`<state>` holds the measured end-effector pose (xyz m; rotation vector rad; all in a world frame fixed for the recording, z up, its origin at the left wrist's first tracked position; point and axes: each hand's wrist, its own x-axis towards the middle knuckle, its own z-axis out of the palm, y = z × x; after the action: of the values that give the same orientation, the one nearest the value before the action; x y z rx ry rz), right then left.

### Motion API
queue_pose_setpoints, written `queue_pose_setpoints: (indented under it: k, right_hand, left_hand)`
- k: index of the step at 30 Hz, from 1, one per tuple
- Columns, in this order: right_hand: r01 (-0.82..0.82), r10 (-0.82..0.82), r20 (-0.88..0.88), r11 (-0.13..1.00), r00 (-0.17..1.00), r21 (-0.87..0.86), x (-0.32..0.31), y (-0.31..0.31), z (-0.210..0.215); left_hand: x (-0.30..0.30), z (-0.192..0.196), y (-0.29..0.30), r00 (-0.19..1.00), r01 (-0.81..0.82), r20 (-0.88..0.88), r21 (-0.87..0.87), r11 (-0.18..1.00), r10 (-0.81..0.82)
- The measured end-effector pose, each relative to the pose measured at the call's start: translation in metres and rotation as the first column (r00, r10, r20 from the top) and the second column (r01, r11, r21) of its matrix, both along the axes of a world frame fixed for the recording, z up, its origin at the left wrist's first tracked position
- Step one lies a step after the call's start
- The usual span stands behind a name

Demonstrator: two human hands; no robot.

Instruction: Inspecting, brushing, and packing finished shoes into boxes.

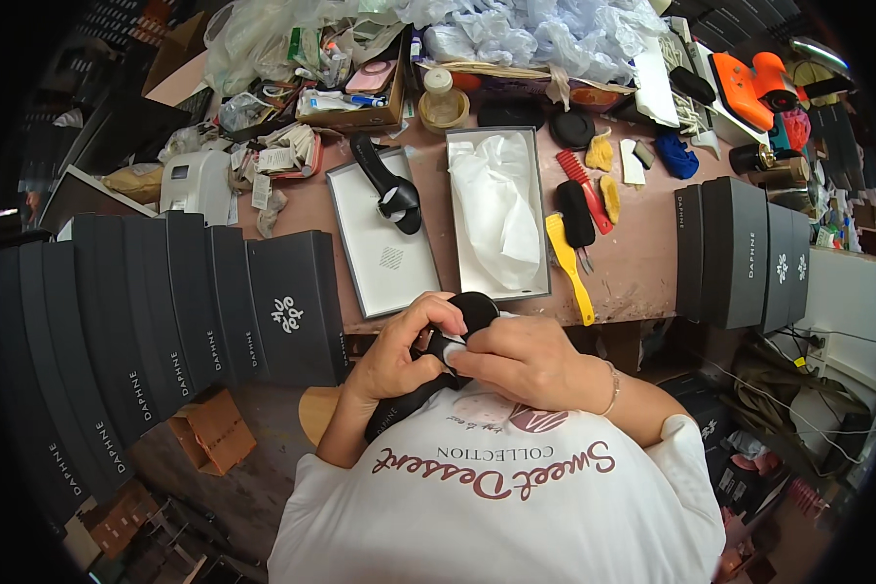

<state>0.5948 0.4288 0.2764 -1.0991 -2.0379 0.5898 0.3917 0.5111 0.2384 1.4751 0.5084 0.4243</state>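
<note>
Close to my chest I hold a black sandal (pixel 478 310), its heel end low against my shirt. My left hand (pixel 402 347) is wrapped round it by the strap. My right hand (pixel 530 362) is closed, its fingers pinching at the strap, where a small white patch shows between both hands. Whether that patch is paper or part of the shoe, I cannot tell. A matching black sandal (pixel 387 185) lies in a white-lined box lid (pixel 396 277) on the table. Beside the lid stands a shoe box (pixel 539 229) with white tissue paper (pixel 496 209) inside.
Stacked dark shoe boxes stand left (pixel 292 302) and right (pixel 732 253). A yellow-handled brush (pixel 569 273), a black brush (pixel 575 216) and a red comb (pixel 584 188) lie right of the tissue box. A jar (pixel 439 92), a cluttered carton (pixel 360 115) and plastic bags (pixel 535 39) fill the back.
</note>
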Motion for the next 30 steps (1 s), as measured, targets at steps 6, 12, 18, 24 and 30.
queue_pose_setpoints:
  k: [6, 12, 18, 24, 30]
  right_hand:
    - [-0.023, 0.024, 0.022, 0.998, 0.999, -0.057, 0.012, -0.014, -0.003]
    - [-0.014, 0.014, 0.02, 1.0, 1.0, 0.002, -0.007, 0.01, 0.0]
    - [-0.04, 0.04, 0.04, 0.999, 0.998, -0.007, 0.005, 0.003, 0.015]
    - [-0.091, 0.098, 0.157, 0.994, 0.983, -0.055, 0.007, -0.003, 0.011]
    - [-0.075, 0.073, 0.076, 0.997, 0.994, 0.023, -0.004, 0.015, 0.024]
  left_hand:
    - [-0.006, -0.008, -0.003, 0.989, -0.116, 0.087, -0.062, 0.991, 0.121]
    - [-0.008, -0.004, -0.007, 0.987, -0.148, 0.042, -0.098, 0.984, 0.153]
    - [-0.008, 0.001, -0.005, 0.986, -0.139, 0.086, -0.078, 0.987, 0.146]
    - [-0.012, 0.001, -0.009, 0.968, -0.221, 0.094, -0.117, 0.968, 0.232]
    - [-0.01, 0.0, -0.009, 0.979, -0.181, 0.076, -0.105, 0.978, 0.19]
